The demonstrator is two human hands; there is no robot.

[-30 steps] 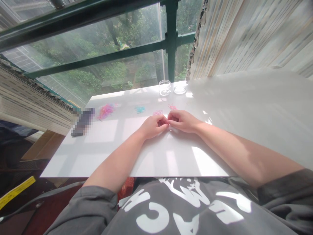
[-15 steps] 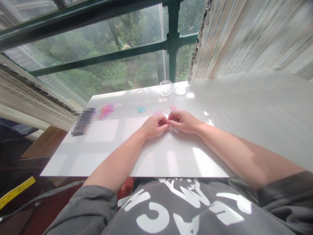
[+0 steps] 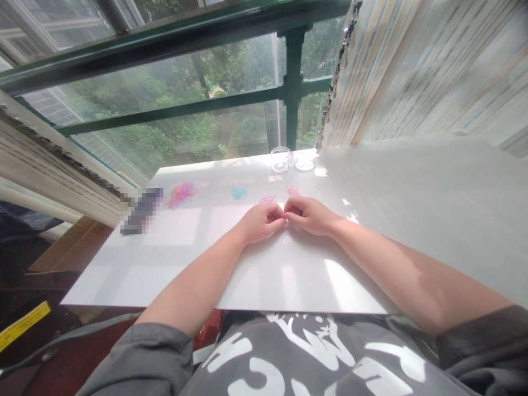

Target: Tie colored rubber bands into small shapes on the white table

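My left hand (image 3: 263, 221) and my right hand (image 3: 310, 215) meet fingertip to fingertip over the white table (image 3: 185, 275), both pinched closed. Whatever lies between the fingertips is too small to make out. Just beyond my left hand is a small pile of pink loops (image 3: 268, 199), like tiny rubber bands. Another little pink pile (image 3: 292, 191) sits just past my right hand. Farther left are a small turquoise pile (image 3: 238, 192) and a larger mixed pile (image 3: 181, 194), mostly pink with purple and orange.
A clear round jar (image 3: 280, 160) stands at the table's far edge, with a clear lid (image 3: 304, 164) beside it. A blurred-out dark object (image 3: 142, 212) lies at the left edge. Behind the table are a window and a striped curtain (image 3: 396, 71).
The whole view has shifted, so the table and hands appear slightly lower. My hands stay together in the same pinch; the piles, jar and lid have not moved on the table.
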